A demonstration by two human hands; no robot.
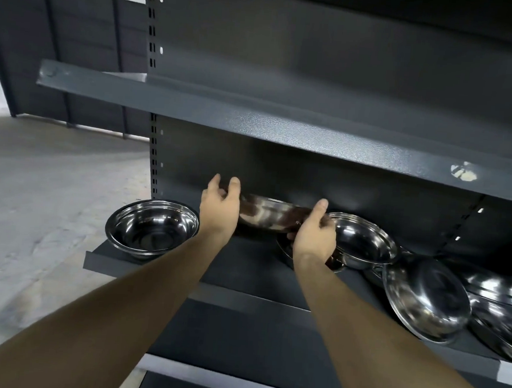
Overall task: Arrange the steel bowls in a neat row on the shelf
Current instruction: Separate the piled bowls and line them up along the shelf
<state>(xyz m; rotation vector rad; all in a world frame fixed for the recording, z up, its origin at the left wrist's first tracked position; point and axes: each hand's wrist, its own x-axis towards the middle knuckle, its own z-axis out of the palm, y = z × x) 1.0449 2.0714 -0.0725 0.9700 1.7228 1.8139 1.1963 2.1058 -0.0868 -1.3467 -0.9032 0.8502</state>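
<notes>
**A:** Where is the bowl in hand right now?

**B:** The held bowl [265, 214] is up off the shelf [241, 296], tilted, between the two hands and close to the back panel [310, 173]. The left hand [220, 209] has its fingers curled over the left rim; the right hand [314, 234] has its thumb over the right rim and its fingers underneath. So each grip is clamped on that one bowl.

**B:** The rest: one bowl [152, 229] stands upright at the left end of the shelf. Another upright bowl [363, 242] is just beside the right hand, and under that hand something round and shiny lies flat; I cannot tell if it is a bowl or a lid. Further right is a pile [453, 304], with one bowl leaning on its side.

**A:** What could go wrong from here?

**B:** I'd judge three things. Polished steel is slippery, and a tilted bowl held only by the rims could slide out and drop. Setting it down on that flat piece instead of the bare shelf would leave it rocking. And the right elbow is near the leaning pile; a nudge could send it off the front edge.
</notes>
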